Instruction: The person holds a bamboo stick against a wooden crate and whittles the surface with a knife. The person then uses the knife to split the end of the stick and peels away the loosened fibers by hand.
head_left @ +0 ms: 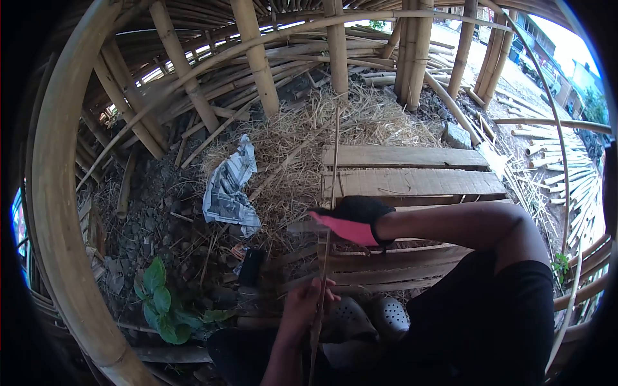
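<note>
A long, thin bamboo strip (335, 138) runs upright through the middle of the view, toward my lap. My bare left hand (308, 302) is closed around its lower part, above my left knee. Higher up, my right hand (353, 220), in a black and pink glove, wraps the same strip. The glove hides the strip where they meet, and its fingertips are slightly blurred. Beneath the right arm lies a slatted wooden pallet (412, 182). My feet, in light clogs (391, 315) with holes, rest below the hands.
Bamboo posts (256, 58) and a thick curved pole (61, 167) surround me. Crumpled newspaper (230, 190) lies on straw (290, 145) at the left, near a black object (252, 266) and a leafy plant (158, 302). Cut bamboo pieces (557, 161) cover the ground at right.
</note>
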A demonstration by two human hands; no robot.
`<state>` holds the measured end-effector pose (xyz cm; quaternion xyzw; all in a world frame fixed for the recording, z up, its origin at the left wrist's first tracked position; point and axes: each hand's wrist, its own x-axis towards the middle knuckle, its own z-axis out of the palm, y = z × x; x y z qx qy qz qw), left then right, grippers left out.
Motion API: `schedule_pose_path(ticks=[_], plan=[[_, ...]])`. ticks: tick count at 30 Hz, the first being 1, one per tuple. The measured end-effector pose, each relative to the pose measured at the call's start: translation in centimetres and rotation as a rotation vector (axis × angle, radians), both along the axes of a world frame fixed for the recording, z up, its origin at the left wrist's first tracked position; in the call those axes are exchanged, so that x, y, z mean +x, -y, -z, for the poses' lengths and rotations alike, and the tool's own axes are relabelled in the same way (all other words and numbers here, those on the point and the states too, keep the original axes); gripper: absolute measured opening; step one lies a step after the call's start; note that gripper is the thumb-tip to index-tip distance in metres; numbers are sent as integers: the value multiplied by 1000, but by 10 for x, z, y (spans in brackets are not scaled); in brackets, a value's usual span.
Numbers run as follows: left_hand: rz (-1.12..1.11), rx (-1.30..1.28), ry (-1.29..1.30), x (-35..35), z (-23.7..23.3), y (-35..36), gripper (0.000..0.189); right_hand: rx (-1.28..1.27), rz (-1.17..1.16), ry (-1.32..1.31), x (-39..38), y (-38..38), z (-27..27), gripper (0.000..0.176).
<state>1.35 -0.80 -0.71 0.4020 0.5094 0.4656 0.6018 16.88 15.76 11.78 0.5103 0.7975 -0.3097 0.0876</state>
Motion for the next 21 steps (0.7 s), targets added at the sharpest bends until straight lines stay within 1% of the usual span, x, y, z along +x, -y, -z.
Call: schedule_pose_path(ticks=[1, 2, 3, 4, 5, 6, 7, 8, 9, 10, 11, 12, 14, 15, 17, 18, 19, 20, 21], plan=[[10, 39, -22, -9, 1, -2, 55, 85, 63, -134, 0, -10, 9, 77], [22, 78, -44, -15, 3, -3, 59, 92, 64, -135, 5, -18, 9, 77], [23, 84, -45, -18, 7, -3, 59, 45, 184, -112, 7, -27, -4, 78], [-3, 1, 27, -20, 13, -1, 61, -3, 303, -88, 10, -36, -14, 79], [-30, -82, 100, -21, 15, 0, 63, 70, 315, -142, 15, -47, -12, 79], [-32, -76, 101, -18, 10, 1, 63, 143, 325, -195, 21, -59, -9, 79], [44, -150, 134, -13, 1, 4, 60, 97, 414, -195, 25, -67, -12, 78], [122, -224, 165, -9, -8, 7, 56, 101, 412, -195, 29, -80, -6, 78], [121, -221, 166, -6, -14, 10, 56, 166, 429, -234, 35, -96, 6, 78], [205, -256, 228, -4, -20, 12, 51, 230, 448, -272, 36, -102, 5, 78], [290, -292, 288, -2, -23, 12, 47, 221, 478, -232, 40, -106, 3, 78], [293, -290, 288, 0, -20, 12, 47, 224, 481, -232, 43, -107, -1, 78], [65, -339, 274, 7, -10, 15, 46, 278, 491, -240, 46, -107, -3, 80], [67, -343, 272, 11, -11, 15, 46, 275, 494, -240, 46, -106, -1, 80], [24, -270, 240, 17, -13, 17, 43, 233, 469, -217, 43, -99, 8, 82], [25, -270, 239, 17, -14, 16, 43, 214, 457, -204, 42, -93, 13, 84], [-8, -318, 300, 17, -14, 16, 42, 213, 458, -205, 40, -83, 21, 84], [-43, -366, 361, 17, -13, 16, 41, 268, 335, -190, 37, -66, 35, 84], [-44, -370, 361, 16, -12, 17, 41, 320, 212, -175, 32, -48, 44, 85]])
